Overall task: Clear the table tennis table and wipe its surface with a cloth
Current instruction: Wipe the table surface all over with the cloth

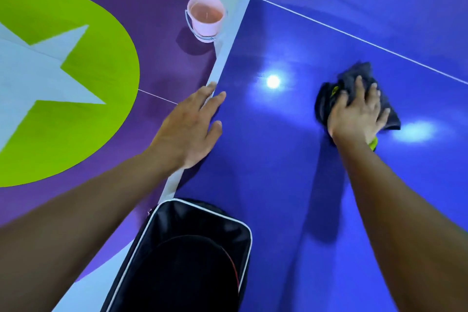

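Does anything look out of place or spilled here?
Only the black bag: it overlaps the near edge of the table; whether it rests there is unclear. No spill shows; the bucket stands upright on the floor.

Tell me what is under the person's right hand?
The right hand presses a crumpled dark cloth with green trim onto the blue table. The patch of table beneath the cloth is hidden.

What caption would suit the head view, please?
Right hand presses dark cloth on blue table; left hand rests at its edge.
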{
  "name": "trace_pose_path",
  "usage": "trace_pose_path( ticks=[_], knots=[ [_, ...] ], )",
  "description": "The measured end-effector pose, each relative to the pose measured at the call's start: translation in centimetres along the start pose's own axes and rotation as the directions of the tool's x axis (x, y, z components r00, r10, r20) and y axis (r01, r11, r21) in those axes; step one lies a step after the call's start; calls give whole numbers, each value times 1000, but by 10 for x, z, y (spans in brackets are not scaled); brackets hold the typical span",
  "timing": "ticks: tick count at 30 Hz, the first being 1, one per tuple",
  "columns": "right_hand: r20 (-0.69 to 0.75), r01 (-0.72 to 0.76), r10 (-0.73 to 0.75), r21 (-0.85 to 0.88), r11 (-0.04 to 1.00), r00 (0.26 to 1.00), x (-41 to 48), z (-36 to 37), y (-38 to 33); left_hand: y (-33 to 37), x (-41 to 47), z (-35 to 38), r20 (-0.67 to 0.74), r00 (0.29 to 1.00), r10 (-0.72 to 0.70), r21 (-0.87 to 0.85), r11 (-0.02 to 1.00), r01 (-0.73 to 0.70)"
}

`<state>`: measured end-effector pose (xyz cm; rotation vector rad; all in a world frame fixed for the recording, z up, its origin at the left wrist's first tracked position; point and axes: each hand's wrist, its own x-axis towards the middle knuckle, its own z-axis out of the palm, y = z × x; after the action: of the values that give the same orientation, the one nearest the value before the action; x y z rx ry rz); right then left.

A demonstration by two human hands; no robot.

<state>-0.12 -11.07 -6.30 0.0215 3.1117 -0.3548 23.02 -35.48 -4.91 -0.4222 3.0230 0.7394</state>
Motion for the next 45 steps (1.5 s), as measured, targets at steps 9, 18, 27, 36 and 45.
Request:
trace_pose_path(
  ticks=[9,18,27,36,45],
  knots=[
    [73,606,-605,19,795,793,-45,58,-206,-10,13,18,-82,996,41,6,999,-41],
    [-45,225,-226,-37,974,973,54,24,-73,-6,12,27,-151,989,6,5,1000,-5],
    [-17,77,-78,-38,996,997,92,36,-143,-8,11,32,-182,983,-9,-21,1000,5],
    [93,621,-623,58,782,776,30,61,-230,-6,12,30,-145,989,-25,19,999,28],
    [40,71,-71,5,997,997,58,13,-48,-7,12,32,-157,988,-15,32,999,20]
  ],
)
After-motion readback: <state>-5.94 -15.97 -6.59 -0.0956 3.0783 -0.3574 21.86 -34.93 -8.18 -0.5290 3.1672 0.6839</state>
